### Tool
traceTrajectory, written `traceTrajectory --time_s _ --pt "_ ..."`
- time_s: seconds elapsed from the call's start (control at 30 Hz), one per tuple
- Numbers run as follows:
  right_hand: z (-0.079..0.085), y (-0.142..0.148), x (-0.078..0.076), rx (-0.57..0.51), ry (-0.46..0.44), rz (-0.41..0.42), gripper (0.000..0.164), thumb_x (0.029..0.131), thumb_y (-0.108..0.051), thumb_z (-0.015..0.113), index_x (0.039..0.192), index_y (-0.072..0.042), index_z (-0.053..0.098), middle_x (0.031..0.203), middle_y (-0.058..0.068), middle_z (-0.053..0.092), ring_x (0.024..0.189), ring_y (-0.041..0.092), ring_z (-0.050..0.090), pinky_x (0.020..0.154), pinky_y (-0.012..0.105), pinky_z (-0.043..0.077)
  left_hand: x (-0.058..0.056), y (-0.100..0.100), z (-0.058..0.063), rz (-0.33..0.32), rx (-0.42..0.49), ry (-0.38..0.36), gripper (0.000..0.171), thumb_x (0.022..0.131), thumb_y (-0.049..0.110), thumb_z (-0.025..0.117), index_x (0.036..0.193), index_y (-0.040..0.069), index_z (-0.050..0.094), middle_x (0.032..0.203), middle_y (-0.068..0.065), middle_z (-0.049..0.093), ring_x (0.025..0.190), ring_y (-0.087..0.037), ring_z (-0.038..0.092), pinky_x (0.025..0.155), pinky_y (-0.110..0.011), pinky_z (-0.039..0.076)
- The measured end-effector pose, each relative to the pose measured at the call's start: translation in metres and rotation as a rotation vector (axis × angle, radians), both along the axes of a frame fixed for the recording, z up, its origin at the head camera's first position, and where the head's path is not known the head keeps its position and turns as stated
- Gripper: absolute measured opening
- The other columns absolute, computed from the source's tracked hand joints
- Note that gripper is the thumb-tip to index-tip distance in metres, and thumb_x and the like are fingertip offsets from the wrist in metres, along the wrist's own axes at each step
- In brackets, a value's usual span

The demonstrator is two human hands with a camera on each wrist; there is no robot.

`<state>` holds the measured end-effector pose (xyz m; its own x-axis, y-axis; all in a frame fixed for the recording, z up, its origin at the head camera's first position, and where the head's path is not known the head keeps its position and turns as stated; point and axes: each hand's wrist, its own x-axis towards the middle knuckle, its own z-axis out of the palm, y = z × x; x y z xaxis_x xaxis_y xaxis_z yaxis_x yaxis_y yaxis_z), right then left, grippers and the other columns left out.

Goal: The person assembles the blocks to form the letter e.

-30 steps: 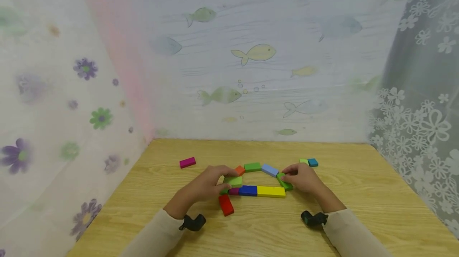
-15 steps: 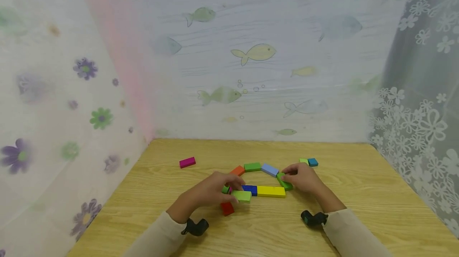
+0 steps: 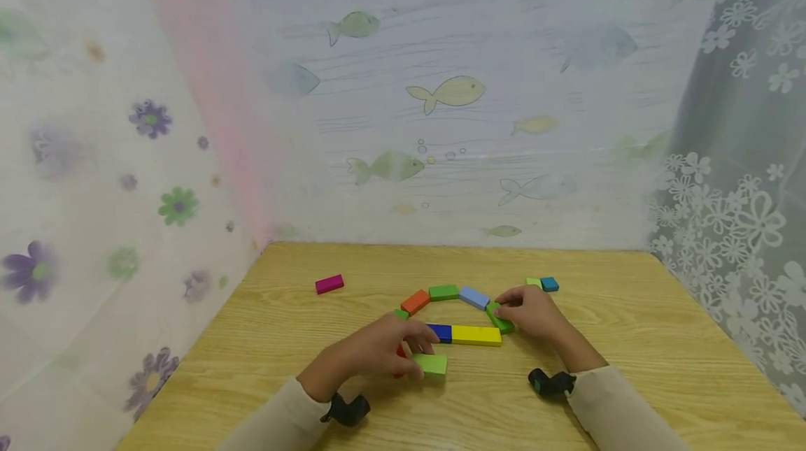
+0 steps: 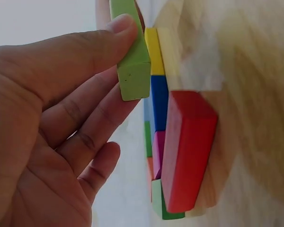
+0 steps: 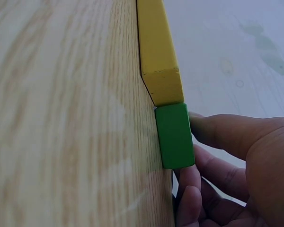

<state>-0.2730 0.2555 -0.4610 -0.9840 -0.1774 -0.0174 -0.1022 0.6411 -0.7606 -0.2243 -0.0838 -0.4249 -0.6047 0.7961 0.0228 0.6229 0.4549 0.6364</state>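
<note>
My left hand (image 3: pixel 380 349) pinches a light green block (image 3: pixel 432 366) between thumb and fingers, raised in front of the row. Under that hand lies a red block (image 4: pixel 189 151), mostly hidden in the head view. My right hand (image 3: pixel 532 312) holds a green block (image 3: pixel 504 325) at the right end of a curve, its end against a yellow block (image 5: pixel 160 42). The curve continues through a light blue block (image 3: pixel 474 298), a green one, an orange block (image 3: pixel 415 303) and another green block at left. Blue and magenta blocks (image 4: pixel 158 151) line up with the yellow one.
A loose magenta block (image 3: pixel 329 284) lies at the back left of the wooden table (image 3: pixel 283 262). Behind my right hand sit a light green block (image 3: pixel 533 282) and a teal block (image 3: pixel 550 284). A fish-patterned curtain (image 3: pixel 441 157) hangs behind the table.
My left hand has carried the light green block from the left end of the curve toward me and slightly right, uncovering the orange block. My right hand stays on its green block.
</note>
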Motion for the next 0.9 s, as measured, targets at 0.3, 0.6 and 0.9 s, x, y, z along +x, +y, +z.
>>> traceTrajectory --time_s 0.3,0.6,0.9 --pt "0.001 0.000 -0.001 0.001 0.014 0.006 0.032 0.094 -0.025 0.076 0.117 -0.003 0.074 0.108 0.007 0.073 0.096 0.018 0.067 0.078 0.035 0.057 0.005 0.004 -0.004 -0.015 -0.068 0.000 0.050 0.087 0.023 0.085 0.132 0.016 0.066 0.108 0.021 0.071 0.096 0.006 0.064 0.084 -0.017 0.055" --pt "0.001 0.000 0.000 0.004 0.007 0.000 0.031 0.095 -0.024 0.075 0.118 -0.004 0.074 0.110 0.008 0.073 0.097 0.019 0.067 0.078 0.035 0.057 0.004 0.002 -0.010 -0.060 -0.070 0.005 0.054 0.086 0.021 0.085 0.135 0.014 0.064 0.111 0.019 0.072 0.099 0.007 0.065 0.086 -0.017 0.055" --pt "0.001 0.000 0.001 0.004 0.004 0.004 0.032 0.095 -0.025 0.075 0.118 -0.003 0.074 0.109 0.008 0.072 0.096 0.019 0.066 0.078 0.035 0.057 0.003 0.001 -0.014 -0.075 -0.074 0.003 0.054 0.086 0.021 0.086 0.135 0.015 0.064 0.111 0.019 0.072 0.100 0.007 0.065 0.087 -0.016 0.054"
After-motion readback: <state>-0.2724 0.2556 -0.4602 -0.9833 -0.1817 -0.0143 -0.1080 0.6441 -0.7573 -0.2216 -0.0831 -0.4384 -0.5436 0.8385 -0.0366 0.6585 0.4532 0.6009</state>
